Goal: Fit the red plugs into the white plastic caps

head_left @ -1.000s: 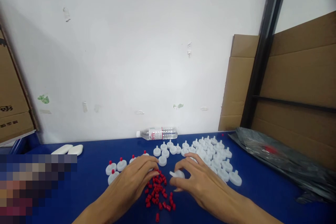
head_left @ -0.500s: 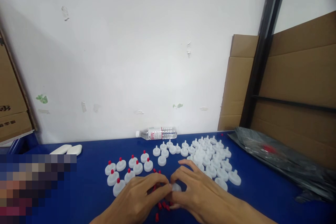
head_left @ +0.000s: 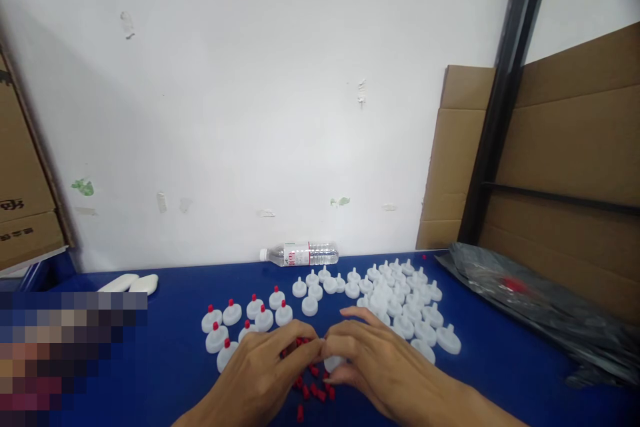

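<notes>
My right hand (head_left: pixel 377 360) grips a white plastic nozzle cap (head_left: pixel 334 362) between thumb and fingers, its spout turned to the left. The fingertips of my left hand (head_left: pixel 270 360) are pinched together at that spout; whatever they hold is hidden. Small red tips (head_left: pixel 314 389) lie loose on the blue table under and between my hands. Left of them stand several white nozzle caps with red tips on their spouts (head_left: pixel 263 318). To the right is a dense group of white nozzle caps with bare spouts (head_left: pixel 411 310).
A clear plastic bottle (head_left: pixel 300 254) lies on its side along the wall. Two white oval objects (head_left: pixel 144 285) rest at the left. Dark plastic bags (head_left: pixel 520 307) cover the table's right side, near cardboard (head_left: pixel 450 167) and a black post (head_left: pixel 493 120). A pixelated patch hides the lower left.
My right fingers have closed further around the nozzle cap, and its spout now meets my left fingertips. More loose red tips show below my hands. The view has shifted slightly.
</notes>
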{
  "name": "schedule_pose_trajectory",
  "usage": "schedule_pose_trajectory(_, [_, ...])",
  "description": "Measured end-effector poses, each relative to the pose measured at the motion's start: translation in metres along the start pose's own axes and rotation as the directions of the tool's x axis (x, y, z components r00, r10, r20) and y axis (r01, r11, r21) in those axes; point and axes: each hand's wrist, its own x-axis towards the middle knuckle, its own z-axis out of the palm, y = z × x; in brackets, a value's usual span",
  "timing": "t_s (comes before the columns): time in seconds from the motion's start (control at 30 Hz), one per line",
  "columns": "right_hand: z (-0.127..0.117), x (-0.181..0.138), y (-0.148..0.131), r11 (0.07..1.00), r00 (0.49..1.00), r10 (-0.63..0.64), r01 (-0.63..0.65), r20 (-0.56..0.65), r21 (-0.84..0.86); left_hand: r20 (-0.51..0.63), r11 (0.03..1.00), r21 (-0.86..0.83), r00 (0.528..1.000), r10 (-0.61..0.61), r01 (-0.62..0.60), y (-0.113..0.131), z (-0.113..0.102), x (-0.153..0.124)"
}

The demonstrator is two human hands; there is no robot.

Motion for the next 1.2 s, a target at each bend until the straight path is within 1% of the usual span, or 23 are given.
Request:
schedule_pose_trajectory(0.07, [-0.002,0.001,-0.002,0.998,0.998,0.034,-0.031,-0.057,0.05,0.012,1.0,0.013,1.0,0.013,-0.013,0.0,-0.001,0.001])
schedule_pose_trajectory(0.13, [-0.006,0.003,-0.004,0.998,0.996,0.044,-0.04,-0.082,0.042,0.017,0.999,0.024,0.999,0.029,-0.03,0.001,-0.001,0.001])
schedule_pose_trajectory(0.23, [-0.011,0.004,-0.007,0.999,0.995,0.026,-0.024,-0.101,0.021,0.031,0.999,0.046,0.999,0.024,-0.026,0.0,0.001,-0.002])
schedule_pose_trajectory(0.4, [-0.013,0.006,-0.01,0.998,0.981,-0.059,0.064,-0.185,0.026,-0.03,0.997,0.068,0.999,0.026,-0.024,0.001,0.002,0.0])
schedule_pose_trajectory(0.53, [-0.014,0.007,-0.013,0.988,0.956,-0.138,0.152,-0.259,0.035,0.025,0.997,0.069,0.999,0.02,-0.021,0.006,-0.001,0.004])
schedule_pose_trajectory(0.63, [-0.017,0.009,-0.016,0.981,0.941,-0.173,0.192,-0.29,0.037,0.022,0.998,0.063,0.999,0.027,-0.028,0.009,0.001,0.002])
schedule_pose_trajectory(0.8, [-0.021,0.01,-0.016,0.972,0.926,-0.215,0.232,-0.31,0.019,-0.068,0.998,0.025,0.996,0.052,-0.05,0.015,0.009,0.0])
schedule_pose_trajectory(0.93, [-0.018,0.008,-0.014,0.962,0.906,-0.248,0.272,-0.343,0.021,-0.026,0.999,0.029,0.999,0.026,-0.025,0.019,0.009,0.0])
schedule_pose_trajectory(1.03, [-0.014,0.005,-0.013,0.951,0.893,-0.28,0.309,-0.352,0.029,-0.065,0.998,0.048,0.997,0.048,-0.045,0.017,0.009,0.0])
schedule_pose_trajectory(1.1, [-0.011,0.004,-0.012,0.95,0.889,-0.282,0.31,-0.36,0.02,-0.077,0.998,0.032,0.995,0.065,-0.063,0.015,0.008,0.0])
schedule_pose_trajectory(1.2, [-0.013,0.004,-0.013,0.954,0.903,-0.291,0.299,-0.316,-0.025,-0.077,0.997,0.015,0.994,0.083,-0.082,0.012,0.003,0.003])
